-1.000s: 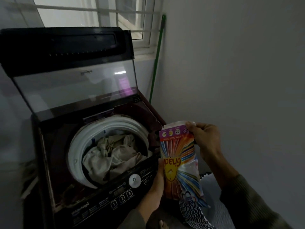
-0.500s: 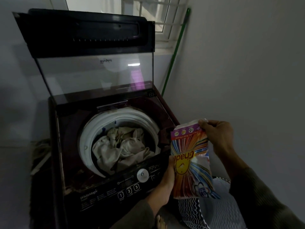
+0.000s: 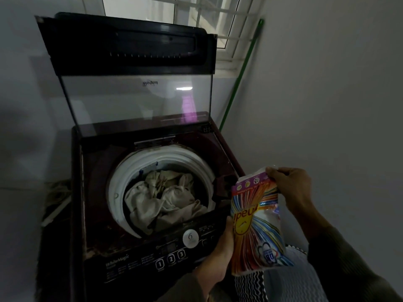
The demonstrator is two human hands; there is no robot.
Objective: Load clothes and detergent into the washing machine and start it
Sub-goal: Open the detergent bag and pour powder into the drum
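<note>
Lettering "WhiteMagic" on washing machine [image 3: 135, 247]

Washing machine [image 3: 139, 214] stands with lid [image 3: 130, 62] raised, pale clothes [image 3: 161, 199] in the drum; left hand [image 3: 218, 256] grips detergent packet [image 3: 255, 225] from below, right hand [image 3: 292, 188] pinches its top corner.

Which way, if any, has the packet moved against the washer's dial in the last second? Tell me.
No. The packet stays just right of the dial, gripped by left hand and right hand; only the camera shifted.
</note>
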